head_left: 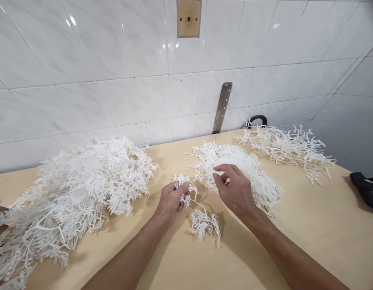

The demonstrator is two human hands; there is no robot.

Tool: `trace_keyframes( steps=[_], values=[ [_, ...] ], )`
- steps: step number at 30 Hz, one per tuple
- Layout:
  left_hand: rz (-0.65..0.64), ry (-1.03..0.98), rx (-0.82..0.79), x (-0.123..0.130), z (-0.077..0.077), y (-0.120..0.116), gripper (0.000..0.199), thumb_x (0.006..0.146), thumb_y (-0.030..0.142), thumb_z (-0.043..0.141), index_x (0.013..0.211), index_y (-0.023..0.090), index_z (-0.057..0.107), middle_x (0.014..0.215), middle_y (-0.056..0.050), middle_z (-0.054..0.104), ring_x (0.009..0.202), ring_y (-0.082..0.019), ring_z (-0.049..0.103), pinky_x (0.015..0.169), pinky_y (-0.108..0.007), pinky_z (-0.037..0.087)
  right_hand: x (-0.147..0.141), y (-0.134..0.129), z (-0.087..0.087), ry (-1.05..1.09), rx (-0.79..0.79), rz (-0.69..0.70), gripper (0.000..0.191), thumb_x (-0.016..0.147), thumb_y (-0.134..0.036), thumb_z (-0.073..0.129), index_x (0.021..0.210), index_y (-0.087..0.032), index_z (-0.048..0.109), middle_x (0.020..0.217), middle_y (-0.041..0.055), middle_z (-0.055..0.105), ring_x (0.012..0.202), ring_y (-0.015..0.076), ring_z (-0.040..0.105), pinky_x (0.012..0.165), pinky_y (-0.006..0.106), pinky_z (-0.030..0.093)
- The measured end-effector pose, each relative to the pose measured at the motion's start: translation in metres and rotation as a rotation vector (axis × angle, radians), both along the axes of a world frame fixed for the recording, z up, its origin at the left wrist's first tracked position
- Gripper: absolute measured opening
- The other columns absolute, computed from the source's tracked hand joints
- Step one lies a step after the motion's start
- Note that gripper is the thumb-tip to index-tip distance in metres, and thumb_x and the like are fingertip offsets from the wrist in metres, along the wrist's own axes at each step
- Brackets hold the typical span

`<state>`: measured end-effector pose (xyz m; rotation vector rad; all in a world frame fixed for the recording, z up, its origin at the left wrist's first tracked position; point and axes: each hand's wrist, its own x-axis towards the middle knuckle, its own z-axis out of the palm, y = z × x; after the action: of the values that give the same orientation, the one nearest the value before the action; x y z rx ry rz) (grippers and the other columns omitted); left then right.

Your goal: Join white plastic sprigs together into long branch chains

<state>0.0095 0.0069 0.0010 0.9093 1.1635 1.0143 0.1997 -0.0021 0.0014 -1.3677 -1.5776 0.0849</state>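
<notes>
My left hand (172,200) pinches a white branched plastic sprue (203,225) between thumb and fingers. A thin stem runs from the grip to a tufted end hanging low over the table, in front of my hand. My right hand (234,186) is over the near left part of a pile of small loose white plastic sticks (261,189). Its thumb and index tips are slightly apart, with nothing visible between them; the other fingers curl partly out of sight. A big heap of tufted white sprues (95,181) lies to the left of my left hand.
Mostly bare white branches (289,147) lie tangled at the back right, with a black curved handle (260,119) behind them. A black object (365,189) sits at the right edge. A metal strip (222,108) leans against the tiled wall. Something brown shows at the far left edge.
</notes>
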Motion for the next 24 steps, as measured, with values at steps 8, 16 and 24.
trace_keyframes(
  steps=[8,16,24],
  values=[
    [-0.042,0.014,0.037,0.000,-0.003,-0.001,0.037,0.067,0.047,0.075,0.065,0.015,0.058,0.054,0.003,0.052,0.037,-0.005,0.036,0.035,-0.020,0.022,-0.035,-0.015,-0.004,0.042,-0.060,0.277,0.015,0.095,-0.027,0.054,0.093,-0.020,0.067,0.087,0.0058,0.068,0.065,0.0144,0.058,0.058,0.028,0.050],
    [-0.089,0.165,0.147,0.004,-0.005,-0.005,0.038,0.075,0.050,0.069,0.063,0.017,0.054,0.044,0.005,0.046,0.037,-0.007,0.038,0.039,-0.020,0.027,-0.036,-0.017,-0.001,0.120,-0.072,0.249,0.015,0.093,-0.028,0.056,0.090,-0.020,0.068,0.079,0.0035,0.068,0.060,0.0135,0.056,0.055,0.027,0.045],
    [-0.099,0.103,0.079,0.002,-0.003,-0.005,0.036,0.071,0.049,0.071,0.066,0.016,0.056,0.052,0.004,0.050,0.038,-0.006,0.037,0.038,-0.021,0.026,-0.037,-0.013,-0.011,0.299,-0.444,0.290,0.022,0.090,-0.040,0.059,0.094,-0.021,0.067,0.074,0.0032,0.071,0.062,0.0175,0.064,0.054,0.027,0.047]
  ],
)
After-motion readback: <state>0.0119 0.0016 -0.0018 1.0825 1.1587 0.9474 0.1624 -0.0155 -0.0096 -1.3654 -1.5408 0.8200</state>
